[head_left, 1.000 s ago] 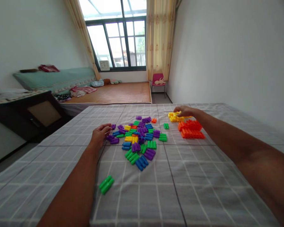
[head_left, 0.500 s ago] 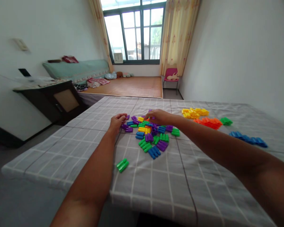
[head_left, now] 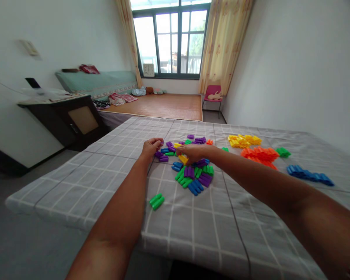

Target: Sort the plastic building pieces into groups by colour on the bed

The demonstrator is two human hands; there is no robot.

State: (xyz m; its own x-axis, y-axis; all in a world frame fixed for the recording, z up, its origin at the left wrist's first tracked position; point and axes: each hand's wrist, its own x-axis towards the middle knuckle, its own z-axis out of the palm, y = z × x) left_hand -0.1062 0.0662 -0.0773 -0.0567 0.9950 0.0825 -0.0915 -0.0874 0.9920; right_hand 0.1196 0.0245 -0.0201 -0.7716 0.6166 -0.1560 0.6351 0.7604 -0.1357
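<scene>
My left hand (head_left: 152, 147) is closed in a pinch on a small purple plastic block (head_left: 161, 143), mostly hidden by the fingers, at the left side of a mixed heap. My right hand (head_left: 194, 153) reaches over the heap from the right, thumb and fingertips around a yellow block (head_left: 182, 159) lying there. Around it are ribbed tube-like blocks: purple (head_left: 189, 172), green (head_left: 184, 182) and blue (head_left: 195, 187). The right hand and forearm hide part of the heap. A separate green block (head_left: 156, 201) lies nearer me, right of my left forearm.
At the right of the checked tablecloth (head_left: 192, 229) lie a yellow pile (head_left: 244, 140), an orange pile (head_left: 259, 154), a green group (head_left: 282, 152) and a blue row (head_left: 309, 175). Beyond are a bed (head_left: 166, 105), a pink chair (head_left: 212, 91) and a dark cabinet (head_left: 76, 120).
My right hand has come nearer me, from the heap's far side onto the yellow block. My left hand keeps its pinch on the purple block. The view has shifted slightly.
</scene>
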